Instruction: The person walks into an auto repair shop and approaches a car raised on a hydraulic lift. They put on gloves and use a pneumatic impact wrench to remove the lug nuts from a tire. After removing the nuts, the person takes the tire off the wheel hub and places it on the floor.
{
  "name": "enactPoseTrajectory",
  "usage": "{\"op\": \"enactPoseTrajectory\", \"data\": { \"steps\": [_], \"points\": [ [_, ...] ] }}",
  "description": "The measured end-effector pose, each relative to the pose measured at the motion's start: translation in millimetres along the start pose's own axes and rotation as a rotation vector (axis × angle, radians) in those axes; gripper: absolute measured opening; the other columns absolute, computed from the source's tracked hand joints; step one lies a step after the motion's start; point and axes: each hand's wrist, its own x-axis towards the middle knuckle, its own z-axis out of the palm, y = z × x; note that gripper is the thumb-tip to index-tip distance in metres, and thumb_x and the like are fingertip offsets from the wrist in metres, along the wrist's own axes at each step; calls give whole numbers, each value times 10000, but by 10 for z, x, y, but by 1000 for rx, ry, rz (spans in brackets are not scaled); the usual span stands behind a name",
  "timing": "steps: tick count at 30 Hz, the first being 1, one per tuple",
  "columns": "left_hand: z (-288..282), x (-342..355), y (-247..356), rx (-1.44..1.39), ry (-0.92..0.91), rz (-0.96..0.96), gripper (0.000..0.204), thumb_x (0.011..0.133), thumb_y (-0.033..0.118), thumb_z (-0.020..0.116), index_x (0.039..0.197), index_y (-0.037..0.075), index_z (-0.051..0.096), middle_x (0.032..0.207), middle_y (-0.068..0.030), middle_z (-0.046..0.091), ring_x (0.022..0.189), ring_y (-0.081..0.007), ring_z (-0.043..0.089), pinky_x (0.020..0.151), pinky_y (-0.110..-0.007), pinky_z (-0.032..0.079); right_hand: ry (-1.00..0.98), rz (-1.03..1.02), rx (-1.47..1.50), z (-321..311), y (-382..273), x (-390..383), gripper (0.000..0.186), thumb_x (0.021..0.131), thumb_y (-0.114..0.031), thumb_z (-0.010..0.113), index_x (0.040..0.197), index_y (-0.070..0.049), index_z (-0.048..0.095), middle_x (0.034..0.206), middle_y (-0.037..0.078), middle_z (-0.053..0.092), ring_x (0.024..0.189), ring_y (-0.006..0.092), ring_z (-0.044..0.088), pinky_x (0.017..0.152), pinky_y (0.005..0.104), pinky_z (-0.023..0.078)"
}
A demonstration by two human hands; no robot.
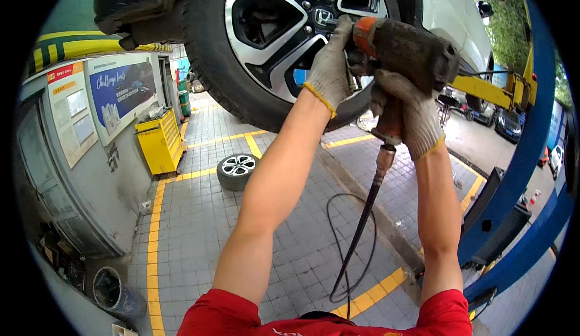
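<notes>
The right hand (406, 114) in a grey work glove is clamped around the grip of a worn impact wrench (403, 49), while the gloved left hand (330, 64) closes around the tool's nose, steadying it against the hub of the raised car wheel (284, 34) (silver and black alloy spokes). A black air hose (356, 239) drops from the wrench's handle and loops over the grey tiled floor (205, 227). Farther off, a loose wheel (236, 170) lies flat on the floor beside a yellow tool cabinet (160, 143), and a blue lift post (519, 173) stands at the right.
</notes>
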Motion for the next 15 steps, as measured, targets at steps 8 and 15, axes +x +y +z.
{"op": "enactPoseTrajectory", "data": {
  "steps": [8,15],
  "points": [
    [-305,608,60,-140,23,48,599,1074,625,451,1423,149,553,1336,-89,667,1211,-250,659,990,-462,585,-130,-113,-179,154,-51,784,323,900,-245,756,1121,-28,664,784,22,615,620,128,565,572,281,491],
    [-551,971,41,-251,-56,115,616,1045,628,497,1395,126,571,1338,-116,647,1221,-282,648,1033,-487,559,-141,-103,-222,206,26,1200,320,892,-213,775,1125,-24,663,771,23,635,604,125,602,567,259,511]
  ]
}}
